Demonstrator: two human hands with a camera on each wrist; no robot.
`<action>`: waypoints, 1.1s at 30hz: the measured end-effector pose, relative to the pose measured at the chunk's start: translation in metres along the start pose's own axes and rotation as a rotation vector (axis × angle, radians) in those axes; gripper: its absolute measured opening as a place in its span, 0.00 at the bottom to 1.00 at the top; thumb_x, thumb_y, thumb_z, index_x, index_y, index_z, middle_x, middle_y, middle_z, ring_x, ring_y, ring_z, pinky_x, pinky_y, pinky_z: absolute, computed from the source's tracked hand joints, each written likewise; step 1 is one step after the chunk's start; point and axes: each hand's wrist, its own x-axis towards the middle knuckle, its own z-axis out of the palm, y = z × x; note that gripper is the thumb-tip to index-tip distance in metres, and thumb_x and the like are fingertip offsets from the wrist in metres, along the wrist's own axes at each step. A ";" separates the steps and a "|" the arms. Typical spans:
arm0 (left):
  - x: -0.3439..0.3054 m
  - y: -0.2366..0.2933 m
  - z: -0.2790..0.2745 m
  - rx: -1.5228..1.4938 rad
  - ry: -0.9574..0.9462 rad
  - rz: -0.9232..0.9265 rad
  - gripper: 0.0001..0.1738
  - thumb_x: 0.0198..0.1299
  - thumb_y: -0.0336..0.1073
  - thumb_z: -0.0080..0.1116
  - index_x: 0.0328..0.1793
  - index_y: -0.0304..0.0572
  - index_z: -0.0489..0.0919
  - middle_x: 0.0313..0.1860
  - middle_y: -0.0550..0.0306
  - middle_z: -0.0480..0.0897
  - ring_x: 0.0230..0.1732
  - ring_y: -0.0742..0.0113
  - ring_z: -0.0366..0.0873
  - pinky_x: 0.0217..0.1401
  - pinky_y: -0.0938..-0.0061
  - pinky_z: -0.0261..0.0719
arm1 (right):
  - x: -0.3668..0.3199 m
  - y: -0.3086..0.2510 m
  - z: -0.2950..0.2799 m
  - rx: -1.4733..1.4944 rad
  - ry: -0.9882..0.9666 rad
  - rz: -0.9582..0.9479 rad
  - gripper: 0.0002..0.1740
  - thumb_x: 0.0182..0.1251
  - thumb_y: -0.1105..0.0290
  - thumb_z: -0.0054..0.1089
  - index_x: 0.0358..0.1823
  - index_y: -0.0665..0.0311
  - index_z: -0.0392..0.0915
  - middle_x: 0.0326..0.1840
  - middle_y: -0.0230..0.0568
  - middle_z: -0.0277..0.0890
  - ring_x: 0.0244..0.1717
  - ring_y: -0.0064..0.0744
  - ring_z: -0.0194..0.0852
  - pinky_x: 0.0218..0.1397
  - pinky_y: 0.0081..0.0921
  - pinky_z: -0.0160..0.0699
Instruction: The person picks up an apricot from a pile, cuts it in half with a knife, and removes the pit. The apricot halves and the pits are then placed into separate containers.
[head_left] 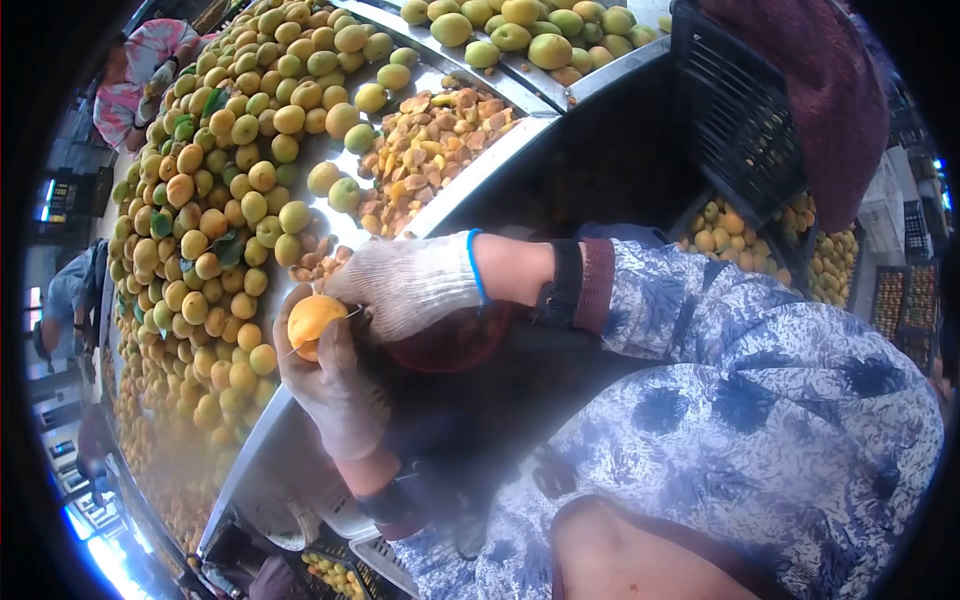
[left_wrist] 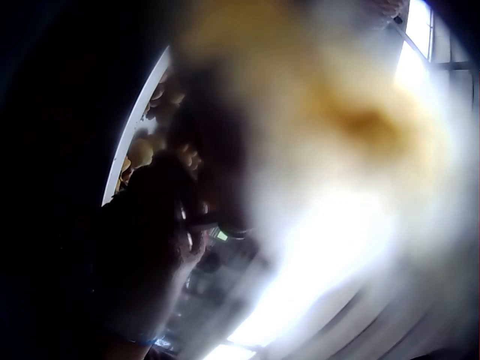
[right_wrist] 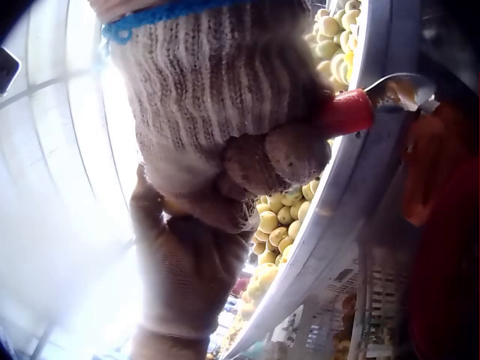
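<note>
An orange-yellow apricot [head_left: 317, 322] is held in the fingers of my left hand [head_left: 345, 395], which wears a thin pale glove. Beside it is my right hand [head_left: 420, 288], in a knitted glove with a blue cuff. In the right wrist view this hand grips a red-handled tool [right_wrist: 349, 112] with a curved metal end. A thin metal piece [head_left: 355, 312] shows between the hands, close against the apricot. The left wrist view is mostly dark, blurred and glaring. Below the hands, a red, round-rimmed container [head_left: 450, 345] is partly hidden by the right forearm.
Whole apricots [head_left: 215, 230] with some leaves heap over the metal table [head_left: 240, 470]. Cut apricot pieces [head_left: 435, 140] lie near its raised edge. Greener fruit [head_left: 540, 35] sits behind a metal divider. Black crates [head_left: 735, 110] stand at right, and other people are at the far left.
</note>
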 end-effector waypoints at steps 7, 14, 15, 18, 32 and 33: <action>0.014 -0.022 -0.029 0.478 0.170 0.070 0.26 0.52 0.40 0.71 0.52 0.30 0.76 0.42 0.51 0.78 0.43 0.63 0.76 0.48 0.72 0.76 | -0.011 0.012 -0.035 -0.025 0.107 0.257 0.17 0.52 0.67 0.67 0.45 0.61 0.81 0.36 0.48 0.82 0.42 0.40 0.82 0.46 0.33 0.78; 0.010 -0.012 0.006 0.632 -0.095 0.484 0.30 0.43 0.36 0.73 0.54 0.36 0.76 0.42 0.45 0.77 0.44 0.47 0.73 0.49 0.60 0.74 | -0.005 -0.014 -0.017 0.517 -0.052 0.468 0.24 0.57 0.49 0.61 0.45 0.61 0.78 0.22 0.41 0.73 0.15 0.30 0.71 0.15 0.23 0.71; 0.009 -0.012 0.007 0.640 -0.108 0.491 0.30 0.43 0.37 0.73 0.54 0.36 0.76 0.42 0.45 0.77 0.44 0.48 0.73 0.49 0.61 0.74 | -0.007 -0.014 -0.014 0.522 -0.063 0.458 0.23 0.57 0.48 0.60 0.37 0.63 0.80 0.19 0.41 0.71 0.12 0.32 0.69 0.14 0.25 0.72; 0.007 -0.002 0.001 0.436 -0.142 0.400 0.27 0.51 0.43 0.69 0.53 0.32 0.76 0.40 0.53 0.79 0.45 0.57 0.78 0.49 0.67 0.76 | -0.007 -0.012 -0.003 0.810 -0.017 0.360 0.19 0.59 0.52 0.57 0.32 0.62 0.79 0.15 0.36 0.68 0.11 0.29 0.67 0.11 0.24 0.65; 0.005 -0.017 0.010 -0.628 0.317 -0.375 0.32 0.71 0.58 0.32 0.61 0.35 0.68 0.53 0.46 0.75 0.57 0.51 0.72 0.64 0.56 0.70 | -0.002 -0.013 0.052 0.291 0.514 0.032 0.29 0.64 0.47 0.59 0.55 0.64 0.71 0.36 0.46 0.76 0.37 0.41 0.79 0.39 0.33 0.79; 0.002 -0.032 0.003 -0.769 0.205 -0.353 0.24 0.71 0.45 0.38 0.63 0.33 0.65 0.54 0.46 0.75 0.56 0.55 0.75 0.61 0.62 0.74 | -0.004 -0.010 0.052 -0.029 0.495 -0.047 0.32 0.62 0.46 0.60 0.60 0.61 0.70 0.40 0.49 0.76 0.43 0.47 0.79 0.46 0.35 0.79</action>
